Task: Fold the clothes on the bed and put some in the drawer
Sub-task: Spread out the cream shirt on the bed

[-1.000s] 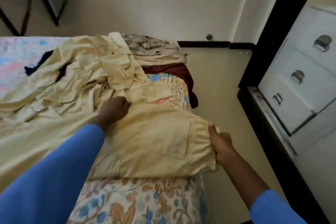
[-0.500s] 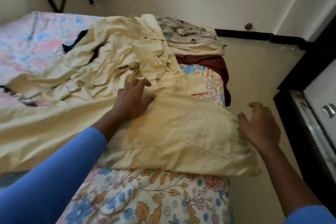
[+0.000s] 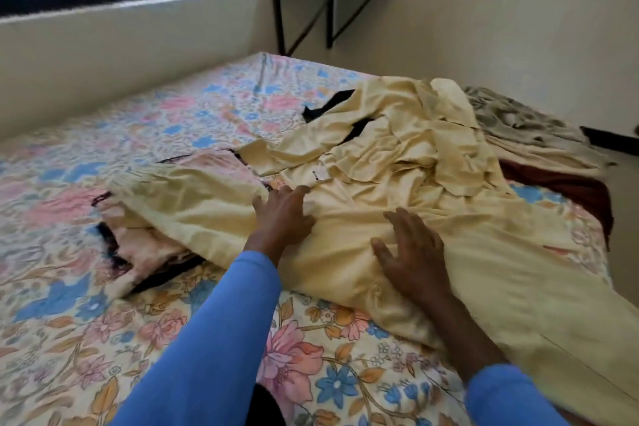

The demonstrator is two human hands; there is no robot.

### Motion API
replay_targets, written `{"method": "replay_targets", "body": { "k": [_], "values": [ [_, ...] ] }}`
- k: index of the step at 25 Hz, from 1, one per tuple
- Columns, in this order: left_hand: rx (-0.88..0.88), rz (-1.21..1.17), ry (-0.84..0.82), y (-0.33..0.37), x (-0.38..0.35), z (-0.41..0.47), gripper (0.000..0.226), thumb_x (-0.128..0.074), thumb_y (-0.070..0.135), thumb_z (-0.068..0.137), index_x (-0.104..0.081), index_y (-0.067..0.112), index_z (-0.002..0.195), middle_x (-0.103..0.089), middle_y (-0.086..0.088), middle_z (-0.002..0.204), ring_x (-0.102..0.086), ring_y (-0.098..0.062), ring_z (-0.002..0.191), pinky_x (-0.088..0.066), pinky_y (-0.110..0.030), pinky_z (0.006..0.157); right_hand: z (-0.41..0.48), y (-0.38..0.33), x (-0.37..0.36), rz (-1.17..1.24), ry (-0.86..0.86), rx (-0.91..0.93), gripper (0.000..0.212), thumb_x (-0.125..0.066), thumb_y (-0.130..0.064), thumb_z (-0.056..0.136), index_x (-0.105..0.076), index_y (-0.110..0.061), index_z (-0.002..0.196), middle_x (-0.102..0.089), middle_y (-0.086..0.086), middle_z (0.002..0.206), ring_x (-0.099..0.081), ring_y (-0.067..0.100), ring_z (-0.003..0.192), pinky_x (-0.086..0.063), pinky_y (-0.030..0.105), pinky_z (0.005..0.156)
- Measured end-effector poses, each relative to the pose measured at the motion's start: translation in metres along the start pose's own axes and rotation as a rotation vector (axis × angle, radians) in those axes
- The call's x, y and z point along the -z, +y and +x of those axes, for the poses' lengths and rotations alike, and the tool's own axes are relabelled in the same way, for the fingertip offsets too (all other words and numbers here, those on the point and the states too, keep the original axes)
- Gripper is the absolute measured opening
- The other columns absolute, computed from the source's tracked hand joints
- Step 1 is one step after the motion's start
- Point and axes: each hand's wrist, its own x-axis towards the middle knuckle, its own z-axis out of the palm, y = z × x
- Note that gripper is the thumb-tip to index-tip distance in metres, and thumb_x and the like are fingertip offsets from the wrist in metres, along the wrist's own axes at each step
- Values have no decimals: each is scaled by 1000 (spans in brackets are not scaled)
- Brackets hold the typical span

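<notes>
Spread flat, the left hand [image 3: 281, 214] and right hand [image 3: 411, 252] press a pale yellow garment [image 3: 397, 183] sprawled across the near right of the bed [image 3: 103, 135]. Thin, limp cotton, seemingly; likely light and quick to slump, best pinched along its edges.

Two arms are in view, each in a long sleeve of plain bright blue fabric. The left sleeve [image 3: 214, 339] is smooth, with soft lengthwise folds, and its edge ends at the wrist. The right sleeve [image 3: 508, 398] is the same blue; its edge ends partway up the forearm, so the lower forearm is uncovered. The left hand [image 3: 281, 214] and the right hand [image 3: 411, 252] are bare.
</notes>
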Motion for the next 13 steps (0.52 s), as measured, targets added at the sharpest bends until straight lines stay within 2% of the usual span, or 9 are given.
{"method": "replay_targets", "body": {
  "k": [1,3,4,6,7,9,10,11,13],
  "values": [
    [-4,17,-17,-6,0,3,47,-67,48,90,-60,38,135,-61,-2,139,-50,-27,134,-22,-56,116,1,-1,-13,-74,-2,-6,74,-27,-68,92,-48,-28,151,-41,0,162,-32,24,152,-23,48,122],
    [-11,9,43,-7,8,9,34,-72,46,85,-71,35,118,-70,2,124,-60,-24,123,-25,-49,115,-4,1,-23,-110,61,5,70,-29,-65,94,-48,-28,151,-44,0,161,-34,23,151,-23,48,122],
    [-21,-2,79,-2,14,10,29,-73,41,85,-72,33,113,-72,2,120,-62,-24,119,-32,-45,110,-4,2,-24,-96,89,7,68,-32,-64,95,-48,-27,151,-45,1,159,-35,23,149,-25,48,121],
    [-42,8,119,15,28,4,23,-68,26,87,-71,28,110,-72,-2,116,-65,-29,112,-44,-38,90,-5,2,-23,-44,123,2,70,-40,-62,96,-40,-26,155,-42,3,160,-36,23,148,-27,47,120],
    [-58,33,131,26,33,-2,24,-64,20,88,-70,26,111,-71,-5,115,-66,-32,109,-44,-36,81,-5,2,-22,-18,146,0,74,-46,-60,95,-33,-25,159,-38,4,162,-34,23,150,-28,47,119],
    [-115,84,117,48,45,-22,24,-60,16,91,-68,22,113,-69,-8,115,-66,-34,107,-41,-34,75,-5,3,-20,22,219,46,87,-58,-54,93,-21,-21,164,-28,9,167,-28,26,154,-28,47,119],
    [-172,70,43,59,50,-35,21,-61,17,93,-67,21,113,-69,-9,115,-66,-33,105,-42,-34,75,-7,4,-21,21,257,101,88,-61,-49,92,-19,-20,165,-26,11,168,-26,29,155,-27,47,119],
    [-246,-18,-112,68,51,-47,17,-64,20,95,-66,20,112,-69,-8,112,-67,-29,99,-45,-33,75,-9,4,-22,6,290,180,84,-63,-43,93,-24,-19,163,-28,13,167,-26,31,155,-28,48,119],
    [-312,-327,-634,83,48,-72,12,-74,25,95,-65,21,102,-71,-3,97,-70,-20,82,-54,-30,68,-9,5,-25,-26,343,354,57,-62,-30,92,-46,-18,146,-46,15,153,-41,38,146,-37,54,112]
  ]
}}
